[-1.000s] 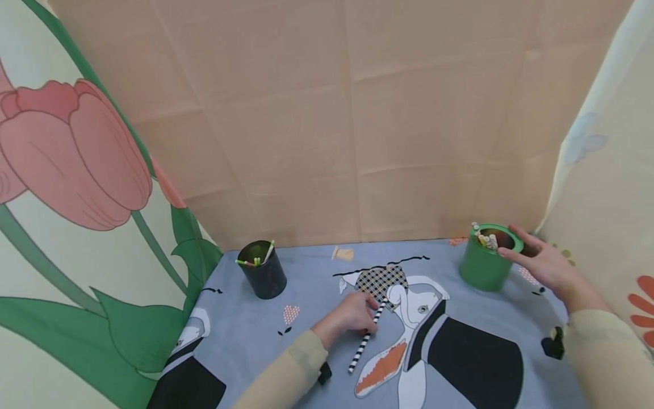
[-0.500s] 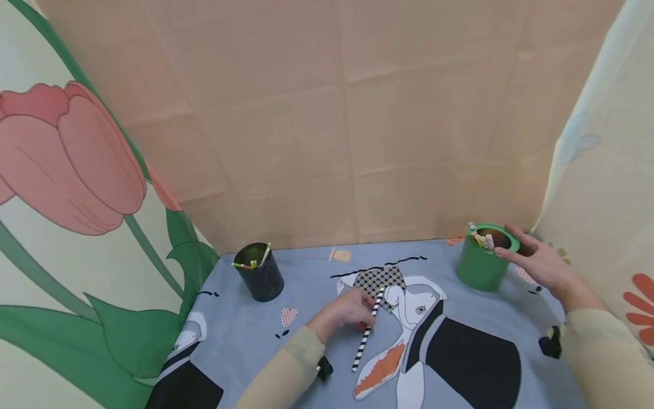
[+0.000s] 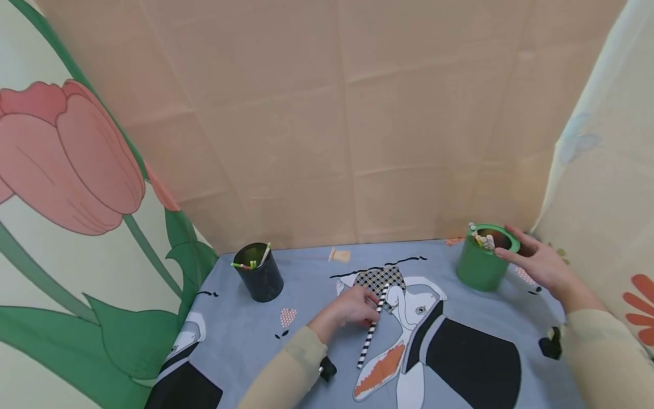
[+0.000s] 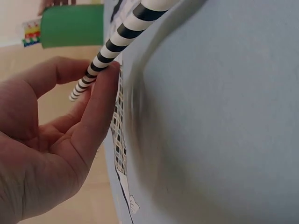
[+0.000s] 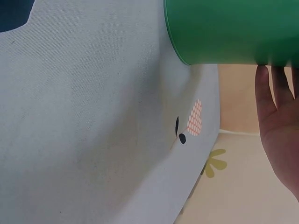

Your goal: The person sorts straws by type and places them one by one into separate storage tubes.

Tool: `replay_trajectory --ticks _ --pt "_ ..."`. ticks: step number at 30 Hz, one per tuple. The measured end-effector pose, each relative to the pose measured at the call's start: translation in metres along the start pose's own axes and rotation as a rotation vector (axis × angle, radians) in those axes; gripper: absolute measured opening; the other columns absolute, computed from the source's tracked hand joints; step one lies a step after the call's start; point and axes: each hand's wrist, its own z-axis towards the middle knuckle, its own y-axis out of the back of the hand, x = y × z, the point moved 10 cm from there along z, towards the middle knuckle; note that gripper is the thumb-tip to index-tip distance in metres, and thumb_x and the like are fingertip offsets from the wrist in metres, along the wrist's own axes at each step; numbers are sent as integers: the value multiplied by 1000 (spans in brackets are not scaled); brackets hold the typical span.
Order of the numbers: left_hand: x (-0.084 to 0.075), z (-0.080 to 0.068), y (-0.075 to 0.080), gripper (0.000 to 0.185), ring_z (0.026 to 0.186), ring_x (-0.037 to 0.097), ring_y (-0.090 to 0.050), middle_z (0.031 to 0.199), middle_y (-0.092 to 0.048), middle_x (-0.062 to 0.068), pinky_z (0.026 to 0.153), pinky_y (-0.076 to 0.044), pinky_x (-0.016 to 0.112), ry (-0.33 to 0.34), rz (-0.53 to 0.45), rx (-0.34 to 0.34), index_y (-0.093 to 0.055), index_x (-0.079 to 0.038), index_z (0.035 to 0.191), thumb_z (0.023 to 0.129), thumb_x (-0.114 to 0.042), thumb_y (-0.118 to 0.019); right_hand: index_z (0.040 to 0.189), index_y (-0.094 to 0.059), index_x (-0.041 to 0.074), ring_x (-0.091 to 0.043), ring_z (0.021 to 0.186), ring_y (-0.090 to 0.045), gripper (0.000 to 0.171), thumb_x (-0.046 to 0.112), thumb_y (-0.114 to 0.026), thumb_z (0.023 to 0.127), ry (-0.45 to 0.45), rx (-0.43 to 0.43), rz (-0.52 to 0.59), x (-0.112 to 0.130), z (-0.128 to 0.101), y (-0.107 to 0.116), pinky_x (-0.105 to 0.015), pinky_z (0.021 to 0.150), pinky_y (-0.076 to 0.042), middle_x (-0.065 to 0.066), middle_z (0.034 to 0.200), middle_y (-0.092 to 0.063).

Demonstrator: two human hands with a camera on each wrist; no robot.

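My left hand (image 3: 353, 307) pinches a black-and-white striped stick (image 4: 117, 43) between thumb and fingers. The stick slants over the printed rabbit's ear (image 3: 380, 372) in the head view, its near end low over the cloth. My right hand (image 3: 543, 266) holds the green cup (image 3: 480, 270) at its right side, thumb across the front and fingers behind. Fingertips (image 5: 263, 74) lie along the cup's wall in the right wrist view, where the thumb is hidden. Several patterned sticks (image 3: 482, 240) lean inside the green cup.
At the left back stands a black cup (image 3: 264, 283) with green and pale sticks in it. The table wears a blue cloth (image 3: 306, 272) printed with rabbits and hats. A beige sheet (image 3: 286, 142) rises behind, with a flowered side panel (image 3: 603, 216) at right.
The left hand has shifted the striped stick slightly right, toward the printed rabbit. The right hand and green cup keep their place, apart from a small shift of the head view.
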Motion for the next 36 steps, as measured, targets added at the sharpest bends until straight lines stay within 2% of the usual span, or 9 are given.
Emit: replay_trajectory --ticks 5,11,16,18,24,27,30,36 --pt "-9 4 -4 26 66 19 -71 88 -73 4 66 -64 38 -57 -96 -11 -72 -3 113 89 2 -80 171 4 32 -72 143 -22 100 66 -60 102 -8 4 0 0 -2 3 -82 102 -34 -47 164 -11" --pt "-21 9 -5 26 70 21 -73 94 -72 4 68 -65 39 -122 -211 -66 -70 -5 116 92 -2 -80 170 5 36 -72 143 -21 99 66 -60 102 -11 5 -3 1 -4 7 -83 102 -33 -47 164 -10" --pt "-31 8 -4 25 74 21 -73 92 -70 3 70 -65 41 -188 -272 -105 -68 0 115 93 -2 -80 170 5 38 -72 144 -20 99 66 -61 102 -2 2 0 5 -5 4 -81 104 -32 -47 165 -9" --pt "-33 7 -3 25 73 21 -73 91 -70 4 71 -66 44 -207 -298 -117 -68 3 115 93 -1 -79 170 3 35 -71 144 -21 99 65 -62 102 4 -1 5 7 -4 1 -80 106 -32 -46 165 -9" --pt "-42 4 2 31 73 19 -72 95 -69 4 75 -66 44 -218 -344 -175 -67 3 124 96 -5 -79 171 1 32 -70 145 -22 100 64 -63 102 13 -17 5 7 -1 -5 -79 107 -32 -44 166 -12" --pt "-57 3 5 31 78 19 -74 98 -70 4 75 -65 38 -239 -385 -199 -67 2 125 98 -8 -78 171 0 30 -69 146 -22 100 63 -63 102 16 -23 9 5 1 -4 -80 107 -32 -44 166 -13" --pt "-79 2 8 24 80 20 -75 97 -71 4 74 -65 33 -284 -428 -223 -69 0 120 100 -10 -77 172 1 28 -68 146 -22 101 64 -63 102 9 -22 20 3 2 -3 -80 107 -32 -44 166 -14" --pt "-123 -2 7 18 78 18 -74 97 -71 4 74 -65 32 -366 -535 -259 -71 2 114 98 -4 -76 171 2 25 -68 147 -21 102 65 -61 102 -9 -16 26 -1 0 1 -81 109 -30 -44 165 -14"
